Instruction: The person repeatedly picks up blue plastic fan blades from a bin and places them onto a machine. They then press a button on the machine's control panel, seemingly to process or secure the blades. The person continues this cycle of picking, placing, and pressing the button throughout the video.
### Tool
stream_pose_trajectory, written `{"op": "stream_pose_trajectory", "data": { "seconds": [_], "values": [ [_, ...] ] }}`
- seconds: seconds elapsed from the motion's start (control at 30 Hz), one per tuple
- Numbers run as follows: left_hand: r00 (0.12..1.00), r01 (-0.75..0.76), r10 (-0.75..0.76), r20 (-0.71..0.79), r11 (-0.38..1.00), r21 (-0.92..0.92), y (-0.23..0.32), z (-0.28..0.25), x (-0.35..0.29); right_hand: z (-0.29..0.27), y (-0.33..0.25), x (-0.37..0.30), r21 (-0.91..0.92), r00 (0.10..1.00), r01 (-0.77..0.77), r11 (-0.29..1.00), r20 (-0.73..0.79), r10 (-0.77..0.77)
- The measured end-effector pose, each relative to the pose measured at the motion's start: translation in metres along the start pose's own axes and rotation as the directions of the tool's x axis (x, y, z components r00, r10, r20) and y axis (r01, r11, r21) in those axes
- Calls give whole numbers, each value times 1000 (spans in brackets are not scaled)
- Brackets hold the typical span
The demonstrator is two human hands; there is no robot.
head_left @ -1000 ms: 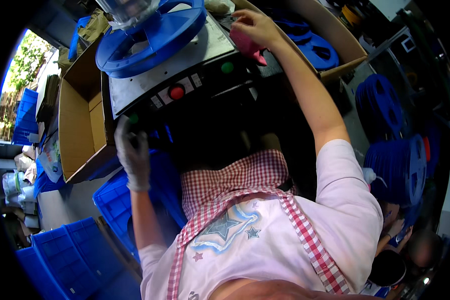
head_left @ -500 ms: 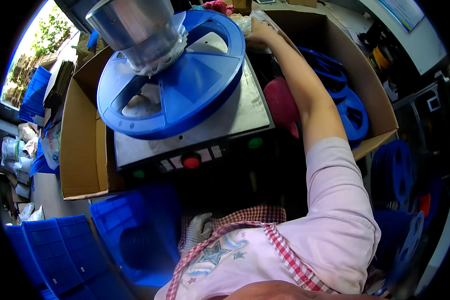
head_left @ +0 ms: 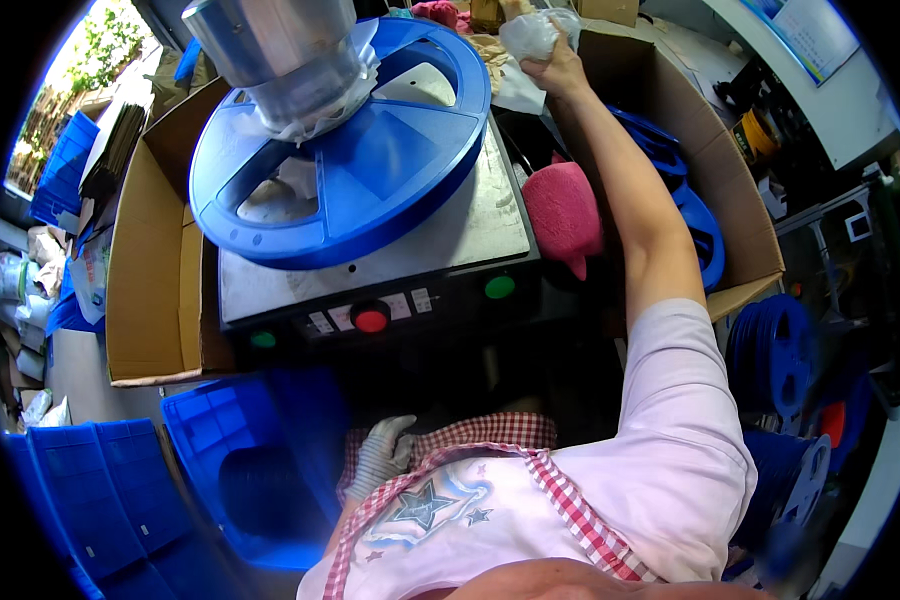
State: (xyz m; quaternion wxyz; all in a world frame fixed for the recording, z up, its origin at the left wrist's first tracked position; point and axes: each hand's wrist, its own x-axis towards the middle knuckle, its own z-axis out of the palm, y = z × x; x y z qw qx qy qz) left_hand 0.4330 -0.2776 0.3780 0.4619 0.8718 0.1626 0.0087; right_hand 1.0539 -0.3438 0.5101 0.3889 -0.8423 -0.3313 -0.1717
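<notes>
My right hand (head_left: 558, 72) is stretched out to the far side, bare, its fingers closed around a crumpled clear plastic bag (head_left: 532, 38). Something pale sticks out at the bag's top; I cannot make out what it is. My left hand (head_left: 383, 455), in a striped grey-white glove, hangs low by the checked apron (head_left: 500, 430). Its fingers are loosely apart and nothing shows in them. In front of me a large blue reel (head_left: 390, 165) lies tilted on a metal-topped machine (head_left: 460, 240), under a silver metal cylinder (head_left: 275, 65).
The machine's front carries a red button (head_left: 372, 320) and a green button (head_left: 500, 287). A pink cloth-covered thing (head_left: 563, 208) sits at its right. Cardboard boxes (head_left: 155, 300) flank the machine; the right one holds blue reels (head_left: 705, 235). Blue crates (head_left: 110, 490) stand lower left.
My right hand has lifted the plastic bag and moved it to the right, uncovering brown and white paper. My left hand has come slightly up. The whole view has shifted a little.
</notes>
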Motion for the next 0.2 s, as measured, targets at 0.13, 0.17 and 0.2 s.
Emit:
{"op": "stream_pose_trajectory", "data": {
  "seconds": [0.13,0.17,0.2],
  "values": [
    [969,-245,244,-32,968,-60,56,-22,23,-93,-49,-34,505,962,202,839,58,-267],
    [950,-309,306,-60,949,-57,86,-36,29,-122,-87,-56,492,926,244,836,139,-352],
    [922,-378,375,-100,926,-12,101,-45,32,-142,-124,-76,499,870,286,818,224,-440]
  ]
}}
